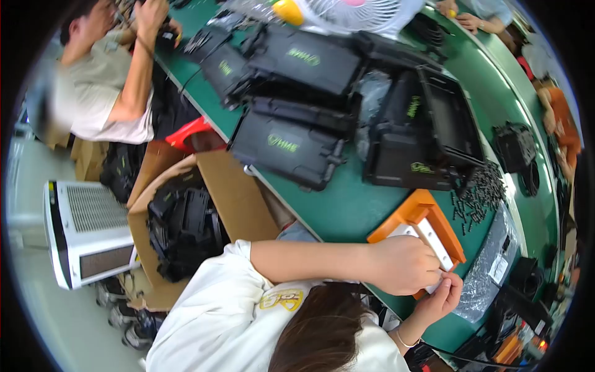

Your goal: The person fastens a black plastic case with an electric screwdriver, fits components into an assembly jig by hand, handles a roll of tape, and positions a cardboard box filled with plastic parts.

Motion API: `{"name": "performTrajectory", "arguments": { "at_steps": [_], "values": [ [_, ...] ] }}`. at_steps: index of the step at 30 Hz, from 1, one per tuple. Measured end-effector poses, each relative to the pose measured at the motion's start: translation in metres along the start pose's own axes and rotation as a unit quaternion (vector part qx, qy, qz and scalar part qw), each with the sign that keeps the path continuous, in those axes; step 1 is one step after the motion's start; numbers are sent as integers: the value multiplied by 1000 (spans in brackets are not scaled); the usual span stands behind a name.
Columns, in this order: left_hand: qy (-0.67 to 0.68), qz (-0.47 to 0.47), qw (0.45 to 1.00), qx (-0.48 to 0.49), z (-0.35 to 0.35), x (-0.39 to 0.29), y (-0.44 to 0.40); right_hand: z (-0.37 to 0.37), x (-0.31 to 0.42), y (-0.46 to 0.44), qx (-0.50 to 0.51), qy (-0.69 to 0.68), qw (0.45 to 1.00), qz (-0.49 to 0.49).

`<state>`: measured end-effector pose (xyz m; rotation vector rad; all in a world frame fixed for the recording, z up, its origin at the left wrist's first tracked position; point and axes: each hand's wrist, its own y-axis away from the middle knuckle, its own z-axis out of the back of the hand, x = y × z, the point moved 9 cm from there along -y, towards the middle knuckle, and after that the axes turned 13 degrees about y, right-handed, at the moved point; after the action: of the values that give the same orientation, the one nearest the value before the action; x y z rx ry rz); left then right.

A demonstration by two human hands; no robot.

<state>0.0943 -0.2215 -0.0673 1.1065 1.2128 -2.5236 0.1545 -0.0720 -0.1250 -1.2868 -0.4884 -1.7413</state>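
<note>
An orange frame with white inner blocks that have small holes lies on the green table. My left hand reaches in from the left and is curled closed over the near part of the frame. Whatever its fingers grip is hidden. Just below, my right hand has thumb and fingertips pinched together at the end of a white block, close to the left fingers. What sits in that pinch is too small to name. A pile of small black screw-like parts lies beyond the frame.
Black cases marked HME stand across the green table. A plastic-wrapped packet lies to the right. An open cardboard box of black parts is at left, near a white appliance. A co-worker sits upper left; a white fan stands behind.
</note>
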Motion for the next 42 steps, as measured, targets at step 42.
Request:
{"name": "performTrajectory", "arguments": {
  "at_steps": [42],
  "values": [
    [-384, 691, 565, 237, -15, 78, 563, 5, -5, -7, 34, 50, 998, 29]
  ]
}}
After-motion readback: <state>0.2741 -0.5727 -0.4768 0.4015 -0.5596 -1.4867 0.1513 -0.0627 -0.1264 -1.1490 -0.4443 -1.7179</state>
